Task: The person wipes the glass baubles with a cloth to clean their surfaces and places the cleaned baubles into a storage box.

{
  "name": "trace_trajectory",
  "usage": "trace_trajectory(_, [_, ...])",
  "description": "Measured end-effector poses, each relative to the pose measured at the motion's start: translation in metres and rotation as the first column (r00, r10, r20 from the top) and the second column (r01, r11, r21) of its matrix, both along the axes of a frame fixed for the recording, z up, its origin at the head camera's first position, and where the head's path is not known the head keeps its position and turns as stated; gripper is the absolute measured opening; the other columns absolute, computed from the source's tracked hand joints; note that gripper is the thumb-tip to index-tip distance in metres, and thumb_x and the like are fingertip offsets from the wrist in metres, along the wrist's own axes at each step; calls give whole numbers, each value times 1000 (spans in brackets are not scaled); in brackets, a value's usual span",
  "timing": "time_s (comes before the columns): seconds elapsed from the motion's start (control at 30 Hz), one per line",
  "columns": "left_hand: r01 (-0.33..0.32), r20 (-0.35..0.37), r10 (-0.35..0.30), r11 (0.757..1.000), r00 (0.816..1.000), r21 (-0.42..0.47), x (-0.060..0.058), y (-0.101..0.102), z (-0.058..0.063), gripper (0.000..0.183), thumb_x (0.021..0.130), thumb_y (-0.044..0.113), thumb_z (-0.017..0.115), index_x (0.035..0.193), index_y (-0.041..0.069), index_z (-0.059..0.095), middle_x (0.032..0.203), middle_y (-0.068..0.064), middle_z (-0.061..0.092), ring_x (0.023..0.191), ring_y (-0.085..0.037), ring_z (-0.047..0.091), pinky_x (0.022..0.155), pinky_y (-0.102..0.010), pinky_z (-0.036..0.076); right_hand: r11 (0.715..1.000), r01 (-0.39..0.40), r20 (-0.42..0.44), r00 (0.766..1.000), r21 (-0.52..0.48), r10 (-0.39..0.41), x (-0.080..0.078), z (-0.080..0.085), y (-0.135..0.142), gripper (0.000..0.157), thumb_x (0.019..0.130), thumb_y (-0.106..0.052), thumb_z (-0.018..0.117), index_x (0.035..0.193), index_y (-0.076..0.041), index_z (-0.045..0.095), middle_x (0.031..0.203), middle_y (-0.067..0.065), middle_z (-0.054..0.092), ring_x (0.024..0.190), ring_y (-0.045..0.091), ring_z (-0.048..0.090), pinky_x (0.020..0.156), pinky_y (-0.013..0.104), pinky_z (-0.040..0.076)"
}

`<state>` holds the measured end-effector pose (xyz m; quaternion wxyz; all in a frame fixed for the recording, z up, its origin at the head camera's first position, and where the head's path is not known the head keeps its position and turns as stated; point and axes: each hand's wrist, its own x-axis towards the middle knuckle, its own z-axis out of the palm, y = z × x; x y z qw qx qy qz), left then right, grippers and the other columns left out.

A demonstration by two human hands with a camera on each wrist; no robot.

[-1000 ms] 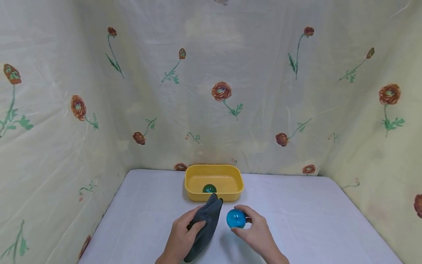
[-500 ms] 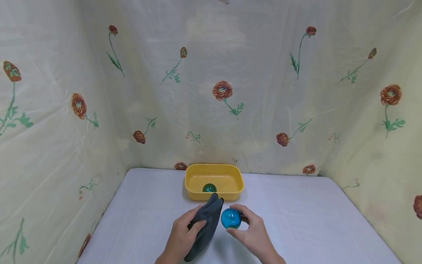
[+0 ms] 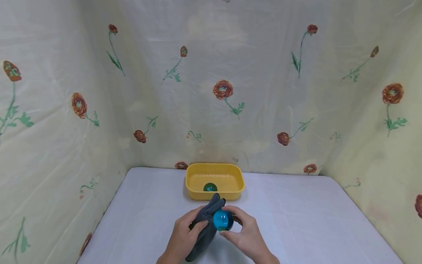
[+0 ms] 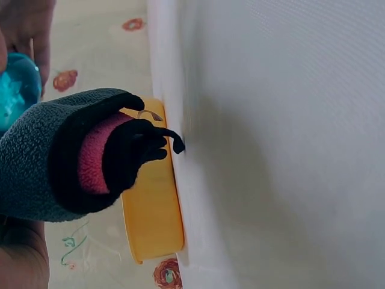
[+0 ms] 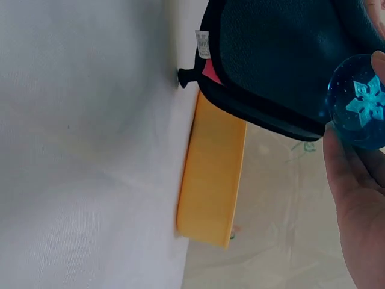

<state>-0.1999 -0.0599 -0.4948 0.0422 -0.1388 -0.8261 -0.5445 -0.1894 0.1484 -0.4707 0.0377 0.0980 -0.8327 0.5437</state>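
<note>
Head view: left hand [image 3: 180, 234] grips folded grey cloth [image 3: 205, 240]; right hand [image 3: 245, 234] pinches translucent blue ball [image 3: 220, 220] by its edges, apparently to leave the cloth-facing side free. Left wrist: cloth's pink lining [image 4: 92, 162]. Right wrist: ball overlaps cloth, contact unclear.

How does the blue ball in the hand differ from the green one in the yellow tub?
The blue ball is bright blue; the green ball looks darker. The blue ball is held up in the grip of the right hand; the green ball sits in the yellow tub, its lower part hidden by the tub's front wall. Both look round and glossy.
</note>
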Motion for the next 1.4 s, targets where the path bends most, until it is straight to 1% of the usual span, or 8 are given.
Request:
trace_trajectory(0.17, [-6, 6, 6, 1000, 1000, -3, 0, 1, 1, 41, 97, 38, 62, 136, 24, 60, 131, 7, 66, 122, -15, 63, 103, -43, 55, 1000, -16, -16, 1000, -15, 16, 2, 1, -3, 58, 75, -12, 87, 125, -27, 63, 130, -3, 64, 122, 22, 60, 106, 36, 54])
trace_trajectory(0.57, [-6, 5, 6, 1000, 1000, 2, 0, 1, 1, 42, 98, 37, 62, 135, 20, 61, 131, 4, 66, 121, -16, 64, 101, -43, 56, 997, -24, -35, 999, -77, 22, 2, -1, -8, 60, 73, -6, 86, 124, -25, 62, 131, -3, 64, 123, 21, 60, 101, 25, 55])
trace_trajectory(0.73, [14, 14, -14, 1000, 1000, 20, 0, 0, 1, 44, 98, 39, 61, 137, 19, 59, 132, 3, 66, 122, -17, 64, 101, -41, 56, 996, -48, -55, 998, -79, 43, 3, -2, -10, 60, 74, -4, 86, 125, -23, 61, 132, -2, 63, 124, 22, 59, 100, 25, 56])
trace_trajectory(0.8, [22, 16, -22, 999, 1000, 28, 0, -1, 1, 44, 99, 39, 60, 138, 19, 59, 133, 3, 65, 122, -17, 63, 101, -40, 56, 996, -59, -75, 996, -72, 53, 3, -3, -11, 61, 74, -4, 85, 126, -23, 61, 132, -2, 63, 124, 22, 60, 100, 26, 56])
trace_trajectory(1.03, [54, 42, -56, 997, 998, 49, -2, -3, 1, 46, 100, 45, 56, 140, 21, 56, 136, 1, 63, 125, -20, 62, 100, -38, 56, 996, -75, -133, 989, -57, 66, 4, -7, -14, 64, 72, 0, 85, 126, -24, 59, 133, -7, 60, 125, 17, 59, 99, 27, 57])
trace_trajectory(1.2, [86, 68, -91, 994, 994, 68, -2, -4, 2, 48, 101, 46, 53, 142, 23, 54, 139, -1, 60, 128, -22, 60, 99, -40, 57, 998, -70, -186, 980, -3, 68, 6, -7, -17, 63, 74, -1, 84, 126, -24, 59, 133, -8, 57, 124, 15, 58, 98, 29, 57])
trace_trajectory(1.4, [92, 86, -98, 993, 992, 70, -2, -5, 5, 48, 101, 48, 51, 142, 23, 53, 140, -2, 59, 128, -23, 59, 99, -40, 57, 992, -55, -286, 954, 113, 85, 9, -6, -20, 62, 73, -3, 86, 125, -26, 59, 135, -8, 55, 123, 11, 57, 99, 23, 56])
